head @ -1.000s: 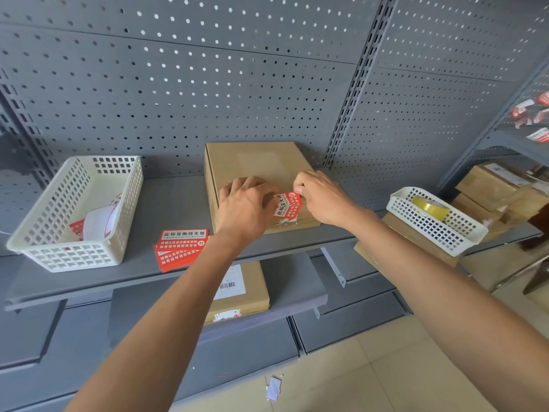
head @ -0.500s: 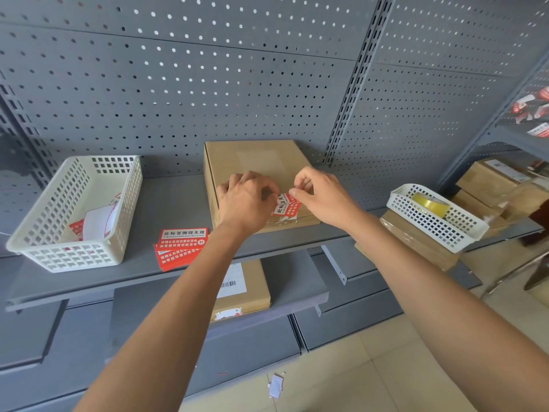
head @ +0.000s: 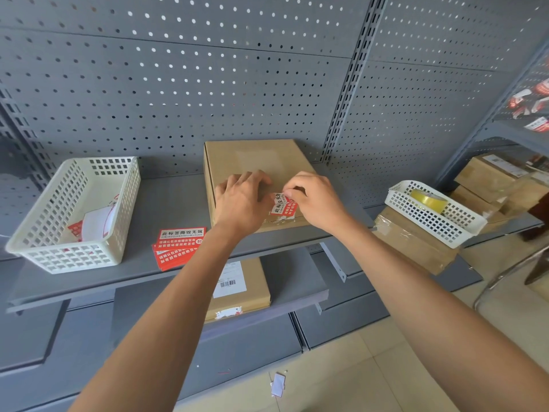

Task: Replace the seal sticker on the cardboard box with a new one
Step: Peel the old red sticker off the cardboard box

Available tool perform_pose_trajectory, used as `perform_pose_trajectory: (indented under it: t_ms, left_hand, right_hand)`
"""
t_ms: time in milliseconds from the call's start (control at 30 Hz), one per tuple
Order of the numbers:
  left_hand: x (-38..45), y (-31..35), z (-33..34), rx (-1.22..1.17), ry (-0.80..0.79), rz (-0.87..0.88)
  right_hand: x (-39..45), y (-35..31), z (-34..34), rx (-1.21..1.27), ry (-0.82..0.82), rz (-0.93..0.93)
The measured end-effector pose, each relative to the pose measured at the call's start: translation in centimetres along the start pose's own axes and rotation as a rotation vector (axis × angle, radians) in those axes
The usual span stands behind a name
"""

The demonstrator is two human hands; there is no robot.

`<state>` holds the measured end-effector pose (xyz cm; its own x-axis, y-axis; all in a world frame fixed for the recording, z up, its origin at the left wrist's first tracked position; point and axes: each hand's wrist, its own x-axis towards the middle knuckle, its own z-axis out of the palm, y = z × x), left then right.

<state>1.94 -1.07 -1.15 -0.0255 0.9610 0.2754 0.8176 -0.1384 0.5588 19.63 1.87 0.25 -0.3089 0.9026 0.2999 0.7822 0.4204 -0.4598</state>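
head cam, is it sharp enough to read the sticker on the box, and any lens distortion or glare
Head view: the sticker is in focus, its large characters legible, though the right hand pinching its top edge hides part of it; the cardboard box and left hand are sharp too. Wide-angle distortion bows the pegboard and shelf lines outward. Soft even daylight, no glare, faint shadows only.

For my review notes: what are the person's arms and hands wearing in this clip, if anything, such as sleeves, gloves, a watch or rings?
Nothing shows. Both forearms are bare from the bottom edge of the picture up to the wrists, with no sleeve in view. The left hand and the right hand are bare too: no gloves, watch, wristband or rings can be seen, and no markings.
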Motion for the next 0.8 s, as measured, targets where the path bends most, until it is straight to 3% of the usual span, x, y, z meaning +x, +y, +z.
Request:
perform_pose_trajectory:
  t_ms: [367, 800]
  left_hand:
    - [0.0, 0.1, -1.1, 0.029, -0.164, 0.058]
    - [-0.1, 0.2, -0.5, 0.038, -0.084, 0.058]
  right_hand:
    - [-0.2, 0.1, -0.1, 0.154, 0.001, 0.069]
    - [-0.5, -0.1, -0.3, 0.204, -0.003, 0.089]
